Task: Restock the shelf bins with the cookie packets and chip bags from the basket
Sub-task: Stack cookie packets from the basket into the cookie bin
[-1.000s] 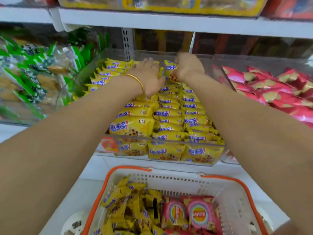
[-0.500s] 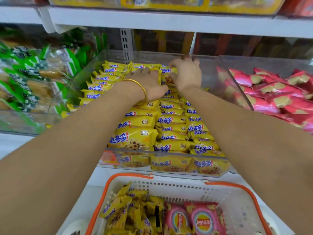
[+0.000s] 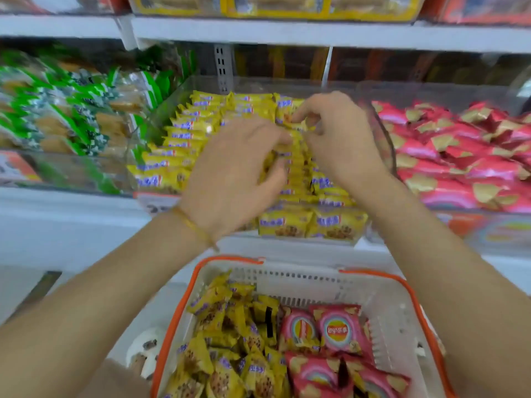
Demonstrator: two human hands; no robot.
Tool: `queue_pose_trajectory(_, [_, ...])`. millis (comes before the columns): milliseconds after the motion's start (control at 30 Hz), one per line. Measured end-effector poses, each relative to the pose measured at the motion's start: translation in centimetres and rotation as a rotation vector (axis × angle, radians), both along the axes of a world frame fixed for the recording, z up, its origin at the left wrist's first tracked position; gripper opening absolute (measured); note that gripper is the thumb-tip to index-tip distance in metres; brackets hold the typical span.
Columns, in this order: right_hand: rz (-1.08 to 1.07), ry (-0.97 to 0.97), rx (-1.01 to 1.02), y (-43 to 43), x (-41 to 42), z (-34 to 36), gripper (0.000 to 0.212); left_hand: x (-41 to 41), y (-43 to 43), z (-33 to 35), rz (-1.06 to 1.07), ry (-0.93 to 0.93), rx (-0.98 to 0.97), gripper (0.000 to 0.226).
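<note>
Centre frame: cookie packets point(image 3: 296, 165) pinched by curled left hand point(image 3: 238, 170) and right hand point(image 3: 339, 139); neighbouring rows could be dragged askew.

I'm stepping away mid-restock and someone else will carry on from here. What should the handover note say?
Left hand: its grip is on cookie packets in the middle row of the cookie bin.
Right hand: pinches a packet further back in the same bin.
Done: the cookie bin looks nearly full, with its packets in rows. The chip bin to its right holds many bags.
Left: the basket holds a heap of cookie packets on its left and several chip bags on its right. All of these have yet to be shelved.
</note>
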State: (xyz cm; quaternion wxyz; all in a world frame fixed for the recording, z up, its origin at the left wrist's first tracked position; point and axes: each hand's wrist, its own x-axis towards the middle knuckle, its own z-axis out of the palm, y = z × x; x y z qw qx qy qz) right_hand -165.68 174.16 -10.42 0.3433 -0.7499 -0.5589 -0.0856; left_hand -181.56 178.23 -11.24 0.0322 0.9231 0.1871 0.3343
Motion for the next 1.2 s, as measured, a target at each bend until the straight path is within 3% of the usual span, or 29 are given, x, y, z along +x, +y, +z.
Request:
queue_pose_trajectory(100, [0.197, 0.096, -0.022, -6.9, -3.2, -2.1, 0.023, -3.8, -4.8, -4.4, -0.072, 0.045, -0.042, 0.028])
queue_pose_trajectory(233, [0.273, 0.245, -0.478, -9.1, -5.1, -9.7, 0.018, -6.3, -5.1, -10.6, 0.001, 0.428, -0.188, 0.038])
queue_pose_trajectory(333, [0.286, 0.207, -0.799, -6.8, -5.5, -18.0, 0.019, -6.1, -3.7, -12.8, 0.052, 0.573, -0.264, 0.05])
queue_pose_trajectory(400, [0.252, 0.166, -0.915, -5.4, -6.0, -23.3, 0.019, -5.7, -3.0, -13.8, 0.089, 0.644, -0.259, 0.042])
queue_pose_trajectory(500, [0.162, 0.136, -0.993, -4.0, -7.1, -29.9, 0.023, -5.0, -2.6, -14.8, 0.102, 0.722, -0.269, 0.025])
queue_pose_trajectory(633, [0.054, 0.163, -1.109, -2.8, -8.3, -34.4, 0.04, -4.8, -2.3, -15.8, 0.109, 0.727, -0.241, 0.025])
queue_pose_trajectory(867, [0.091, 0.14, -1.113, -3.6, -6.9, -32.5, 0.016, -4.1, -2.0, -16.6, 0.123, 0.769, -0.25, 0.026])
queue_pose_trajectory(967, [0.072, 0.416, -1.023, -4.8, -5.0, -28.2, 0.033, -3.5, -2.4, -17.1, 0.11, 0.828, -0.288, 0.023])
queue_pose_trajectory(1033, [0.008, 0.843, -0.908, -5.8, -4.1, -25.1, 0.03, -3.1, -3.3, -17.4, 0.089, 0.875, -0.376, 0.026])
queue_pose_trajectory(1100, [-0.017, 1.239, -0.836, -6.6, -4.1, -22.1, 0.02, -2.7, -4.4, -17.5, 0.07, 0.936, -0.535, 0.061])
queue_pose_trajectory(1133, [-0.015, 1.338, -0.827, -6.9, -4.2, -21.0, 0.017, -2.5, -5.0, -17.4, 0.071, 0.938, -0.6, 0.074])
queue_pose_trajectory(1200, [0.012, 1.413, -0.829, -7.3, -4.4, -19.1, 0.017, -2.0, -5.9, -17.5, 0.083, 0.831, -0.671, 0.07])
